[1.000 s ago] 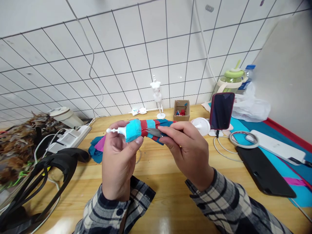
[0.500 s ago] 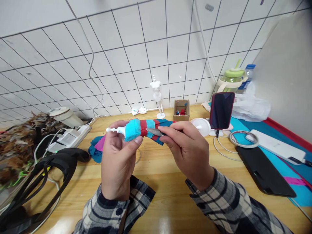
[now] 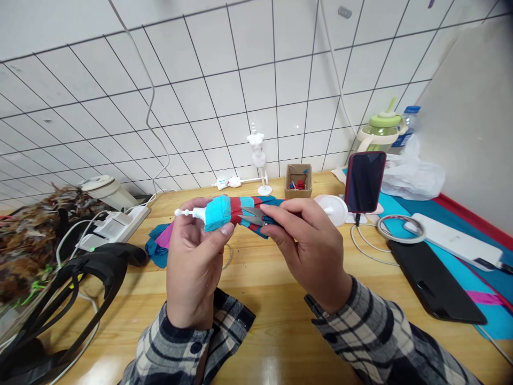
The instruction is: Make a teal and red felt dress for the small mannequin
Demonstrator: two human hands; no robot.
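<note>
A small white mannequin, dressed in light blue, red and dark blue crepe paper, lies sideways in my left hand. My left thumb presses the light blue paper near its lower edge, with the fingers behind. Small scissors are in my right hand, their handles mostly hidden by my fingers. The blades stand apart, points to the left, over the red band at the waist. To the right of my right hand shows a round white base.
Behind my hands stand another white mannequin and a cardboard box of scraps. A phone on a stand and a black phone are at right. A black headset and a power strip are at left.
The scissor blades, closed together half a second ago, are now spread apart over the red band. Both hands and the mannequin have hardly moved.
</note>
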